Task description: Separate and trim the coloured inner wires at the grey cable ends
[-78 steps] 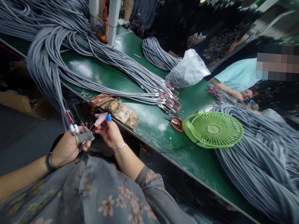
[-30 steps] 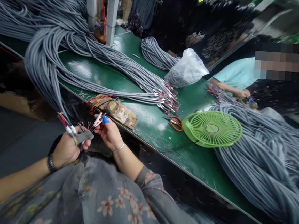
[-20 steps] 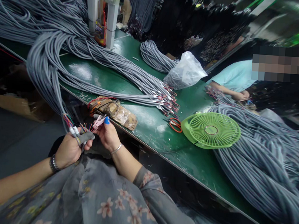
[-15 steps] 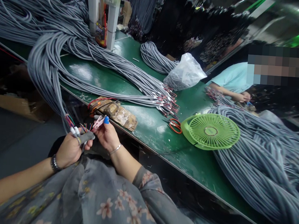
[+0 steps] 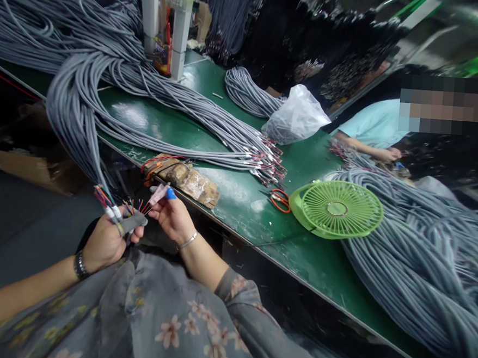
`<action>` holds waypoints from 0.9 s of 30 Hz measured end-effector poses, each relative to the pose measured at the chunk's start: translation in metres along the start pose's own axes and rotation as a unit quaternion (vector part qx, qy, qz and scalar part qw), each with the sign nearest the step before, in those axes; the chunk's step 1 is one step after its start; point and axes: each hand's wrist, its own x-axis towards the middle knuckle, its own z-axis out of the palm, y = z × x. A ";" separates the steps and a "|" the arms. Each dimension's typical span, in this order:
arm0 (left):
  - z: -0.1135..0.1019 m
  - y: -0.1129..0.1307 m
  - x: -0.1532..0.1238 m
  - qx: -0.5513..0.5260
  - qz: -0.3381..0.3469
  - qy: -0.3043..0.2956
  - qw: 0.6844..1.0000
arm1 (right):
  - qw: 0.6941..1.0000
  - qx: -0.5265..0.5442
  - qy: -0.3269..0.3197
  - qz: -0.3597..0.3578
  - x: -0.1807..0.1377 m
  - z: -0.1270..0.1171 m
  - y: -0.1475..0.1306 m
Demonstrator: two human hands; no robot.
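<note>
While left hand grips: cable ends, fingers curled, eight o'clock!
Right hand: fingers pinching pink clip!
Green fan: three o'clock.

On our worktop, the fan stands between scissors to its left and a cable heap to its right. Behind lies a plastic bag, right of a coil. Before the near edge, we have wires in our left hand, a clip in our right hand.
</note>
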 end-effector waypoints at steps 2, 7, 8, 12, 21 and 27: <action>0.000 0.000 0.000 -0.006 0.001 0.013 1.000 | 1.000 -0.010 0.004 -0.019 -0.002 0.001 0.001; 0.005 0.002 0.002 -0.017 0.004 0.023 1.000 | 0.999 -0.023 -0.002 -0.022 -0.001 0.002 0.000; 0.006 0.002 0.003 -0.017 0.004 0.023 1.000 | 1.000 -0.021 -0.003 -0.018 0.000 0.002 -0.001; 0.009 0.002 0.004 -0.019 -0.003 0.033 0.999 | 1.000 -0.002 0.003 -0.010 0.006 0.002 -0.001; 0.010 0.004 0.002 -0.011 0.000 0.035 0.999 | 0.974 -0.153 0.035 -0.161 0.007 -0.009 0.013; 0.012 0.003 0.005 -0.004 -0.007 0.046 0.999 | 0.997 -0.054 -0.006 -0.063 0.014 -0.005 0.009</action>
